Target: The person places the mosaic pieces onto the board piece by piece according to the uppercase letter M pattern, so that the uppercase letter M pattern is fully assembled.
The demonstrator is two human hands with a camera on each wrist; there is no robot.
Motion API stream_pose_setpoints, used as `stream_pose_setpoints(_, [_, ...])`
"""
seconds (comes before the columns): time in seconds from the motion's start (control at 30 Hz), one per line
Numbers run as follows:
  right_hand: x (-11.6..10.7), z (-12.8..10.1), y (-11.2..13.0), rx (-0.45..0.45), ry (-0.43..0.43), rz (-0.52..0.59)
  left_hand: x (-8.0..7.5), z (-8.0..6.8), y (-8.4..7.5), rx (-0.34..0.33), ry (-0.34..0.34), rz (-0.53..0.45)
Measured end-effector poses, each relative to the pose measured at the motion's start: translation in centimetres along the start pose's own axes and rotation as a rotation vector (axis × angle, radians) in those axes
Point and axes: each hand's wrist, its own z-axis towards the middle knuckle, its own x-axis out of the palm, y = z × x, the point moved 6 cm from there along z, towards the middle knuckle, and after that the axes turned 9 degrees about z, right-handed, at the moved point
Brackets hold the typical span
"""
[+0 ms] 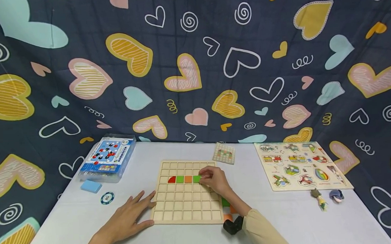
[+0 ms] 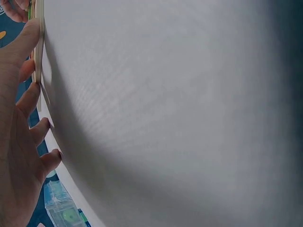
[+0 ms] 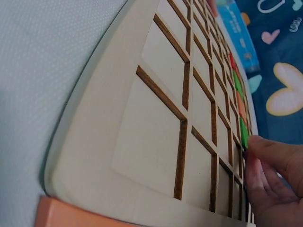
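Note:
A wooden grid board (image 1: 187, 215) lies on the table, with a row of a red quarter-round tile (image 1: 172, 179), a green tile (image 1: 180, 179), an orange tile (image 1: 188, 179) and another green tile (image 1: 196, 179). My right hand (image 1: 214, 180) reaches over the board's right side; thumb and fingertips pinch at the right end of that last green tile (image 3: 244, 132), partly covering it. My left hand (image 1: 129, 217) rests at the board's left edge with fingers spread, the fingertips touching the edge (image 2: 39, 52).
Behind the board lies a small pattern card (image 1: 224, 153). More green and orange tiles (image 1: 227, 218) lie partly under my right arm beside a black object (image 1: 233, 226). A boxed set (image 1: 107, 159), blue block (image 1: 91, 186) and round chip (image 1: 107, 198) sit left; a picture puzzle (image 1: 303, 186) and small figures (image 1: 319, 199) right.

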Motion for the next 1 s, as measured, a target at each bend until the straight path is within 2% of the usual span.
stream_pose_setpoints(0.17, [-0.6,-0.3,-0.4,0.038,0.015,0.081,0.0,0.1,-0.1,0.0,0.001,-0.001])
stream_pose_setpoints(0.37, [-3.1,-1.1,-1.0,0.092,0.052,0.19,0.0,0.2,-0.2,0.0,0.007,-0.006])
stream_pose_setpoints(0.53, [-5.6,-2.4,-1.2,0.127,0.108,0.171,-0.2,0.2,-0.3,0.015,-0.019,-0.008])
stream_pose_setpoints(0.63, [-6.4,-3.0,-1.4,0.162,0.16,0.142,-0.3,0.1,-0.2,0.017,-0.025,-0.009])
stream_pose_setpoints(0.83, [-6.3,-3.7,-1.5,0.227,0.262,0.134,-0.1,0.0,0.0,0.01,-0.017,-0.017])
stream_pose_setpoints(1.0, [-6.2,-3.8,-0.8,0.214,0.283,0.122,-0.2,0.0,-0.2,0.022,-0.044,-0.012])
